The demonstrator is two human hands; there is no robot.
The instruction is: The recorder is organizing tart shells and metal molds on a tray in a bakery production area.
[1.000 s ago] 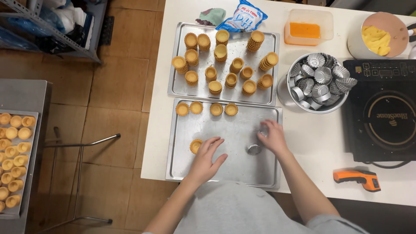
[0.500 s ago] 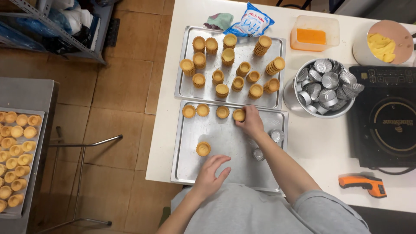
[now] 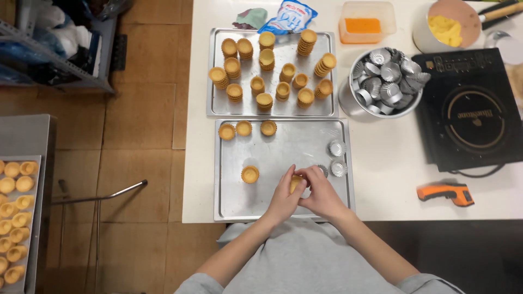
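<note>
Both my hands meet over the near metal tray (image 3: 234, 204). My left hand (image 3: 284, 197) and my right hand (image 3: 320, 191) together grip one golden tart shell (image 3: 296, 182) that sits in a small metal mould. A single loose tart shell (image 3: 250, 174) lies on the tray to the left of my hands. Three tart shells (image 3: 244, 128) stand in a row along the tray's far edge. Empty fluted metal moulds (image 3: 337, 158) lie at the tray's right side, just beyond my right hand.
A far tray (image 3: 212, 98) carries several stacks of tart shells. A steel bowl (image 3: 348, 103) holds several empty moulds. An induction hob (image 3: 468, 109), an orange thermometer gun (image 3: 447, 193), an orange container (image 3: 366, 22) and a pot of yellow filling (image 3: 447, 27) stand to the right.
My right hand came back from the far row of shells toward me, and my left hand moved right to meet it. Both now hold one shell. Another empty mould lies at the tray's right.
</note>
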